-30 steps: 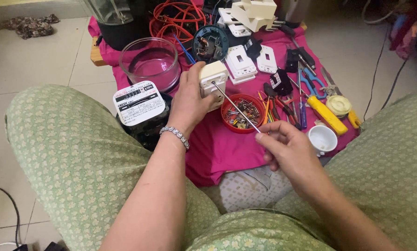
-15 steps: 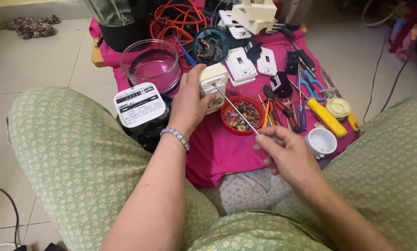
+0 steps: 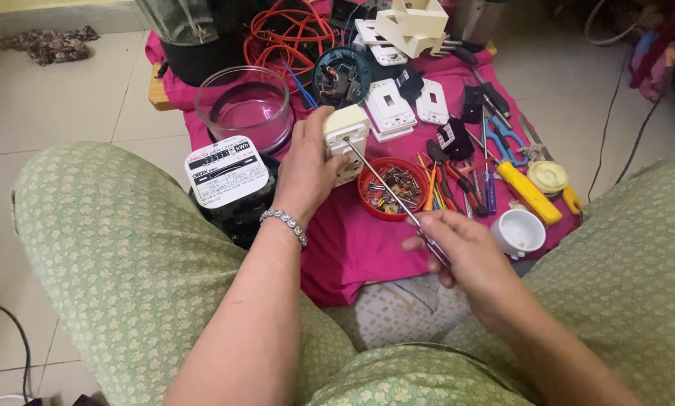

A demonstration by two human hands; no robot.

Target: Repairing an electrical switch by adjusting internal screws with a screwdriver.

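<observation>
My left hand grips a cream wall socket and holds it upright above the pink cloth. My right hand pinches the handle of a thin screwdriver. Its metal shaft slants up to the left, and the tip rests on the socket's upper face. A beaded bracelet circles my left wrist. Just under the shaft sits a red bowl of screws.
On the cloth lie white switch plates, pliers and screwdrivers, a yellow-handled tool, a white cup, a glass bowl, a black electric meter, red cable coils. My green-patterned knees flank the work.
My right hand has dropped slightly and turned on the screwdriver handle. The tip stays on the socket, and my left hand holds still.
</observation>
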